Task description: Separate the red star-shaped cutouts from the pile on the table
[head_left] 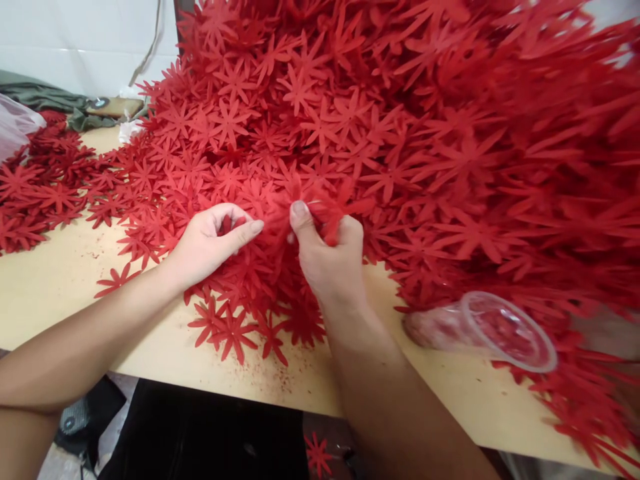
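Observation:
A large heap of red flower-shaped pieces (230, 123) covers the back of the pale table (30, 287) and reaches toward its front edge. My left hand (215, 240) is at the near side of the heap, thumb and fingers pinched together around a red piece that is partly hidden. Just to its right, my right hand (330, 253) has its thumb raised and its fingers curled round red flower pieces (333, 207), which are smeared by motion. Below the hands, several loose red flowers (235, 333) lie on the table.
A clear plastic cup (507, 330) lies on its side at the right. At the far left are a whitish plastic bag (17, 123), dark green cloth (40, 93) and a flat brownish object (115, 107). One red flower (318, 455) is below the table's front edge.

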The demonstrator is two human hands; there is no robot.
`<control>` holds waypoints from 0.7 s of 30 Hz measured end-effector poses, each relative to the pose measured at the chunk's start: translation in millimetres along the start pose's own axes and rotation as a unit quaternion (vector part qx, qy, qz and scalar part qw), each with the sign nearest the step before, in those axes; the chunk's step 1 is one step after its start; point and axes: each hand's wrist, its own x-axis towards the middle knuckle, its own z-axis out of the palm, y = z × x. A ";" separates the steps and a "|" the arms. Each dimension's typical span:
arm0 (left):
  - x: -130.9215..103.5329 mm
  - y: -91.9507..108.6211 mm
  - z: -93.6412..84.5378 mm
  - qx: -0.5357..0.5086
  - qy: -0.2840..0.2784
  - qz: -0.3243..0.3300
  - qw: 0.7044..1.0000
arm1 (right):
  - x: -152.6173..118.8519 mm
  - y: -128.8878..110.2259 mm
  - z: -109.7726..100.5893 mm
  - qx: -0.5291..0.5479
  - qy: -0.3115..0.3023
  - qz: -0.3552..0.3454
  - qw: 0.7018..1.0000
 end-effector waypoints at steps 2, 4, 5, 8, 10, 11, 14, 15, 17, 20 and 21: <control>0.3 -0.1 0.5 -0.024 -0.002 -0.001 1.000 | 0.2 -3.8 -0.8 0.025 -0.059 0.024 0.998; -0.4 -0.2 2.8 -0.056 -0.023 0.000 0.998 | -1.0 -7.8 0.3 0.050 -0.128 0.039 0.990; -1.0 -0.3 4.2 -0.071 -0.032 -0.003 0.997 | -2.1 -9.0 1.2 0.056 -0.153 0.040 0.986; -2.2 -0.6 6.6 -0.085 -0.024 -0.009 0.996 | -5.9 -7.7 3.8 0.034 -0.178 0.037 0.983; -1.5 -1.3 5.3 -0.081 0.003 -0.011 0.997 | -7.5 -3.7 4.7 0.012 -0.163 0.040 0.986; -0.6 -1.9 3.9 -0.086 0.018 -0.017 0.996 | -7.7 -1.4 4.9 0.009 -0.154 0.041 0.987; 3.4 -4.6 -1.0 -0.114 0.059 -0.047 0.991 | -5.2 4.1 5.3 0.037 -0.155 0.023 0.987; 4.7 -5.5 -2.1 -0.117 0.067 -0.055 0.989 | -3.8 5.2 5.3 0.051 -0.158 0.015 0.986; 6.6 -6.9 -3.0 -0.115 0.070 -0.058 0.989 | -1.3 6.3 5.4 0.072 -0.164 0.004 0.984; 7.4 -7.8 -2.2 -0.119 0.055 -0.050 0.990 | -0.9 5.6 6.1 0.097 -0.178 -0.007 0.979; 7.3 -7.8 -1.8 -0.123 0.050 -0.049 0.990 | -1.7 5.1 6.6 0.103 -0.180 -0.008 0.978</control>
